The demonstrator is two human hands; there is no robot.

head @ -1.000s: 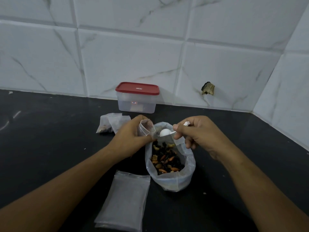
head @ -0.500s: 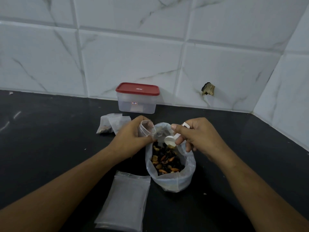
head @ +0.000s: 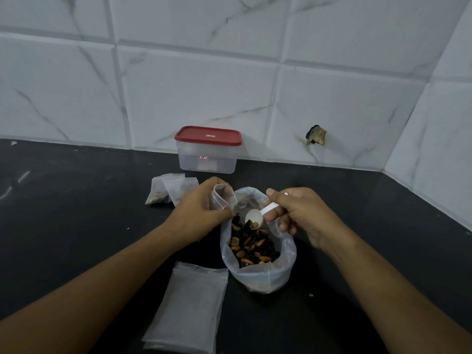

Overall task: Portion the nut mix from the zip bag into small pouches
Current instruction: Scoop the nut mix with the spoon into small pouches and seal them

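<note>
As scoop (head: 254, 219) tilts inside bag (head: 258, 277), pouch (head: 221, 199) beside

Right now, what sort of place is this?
Most likely a home kitchen corner: a dark stone countertop, white marble-look wall tiles behind it, a red-lidded plastic food container against the wall, and an open zip bag of nut mix on the counter.

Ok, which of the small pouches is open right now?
The pouch in the left hand, mouth gaping beside the zip bag. The two pouches behind it and the flat stack in front lie on the counter.
</note>
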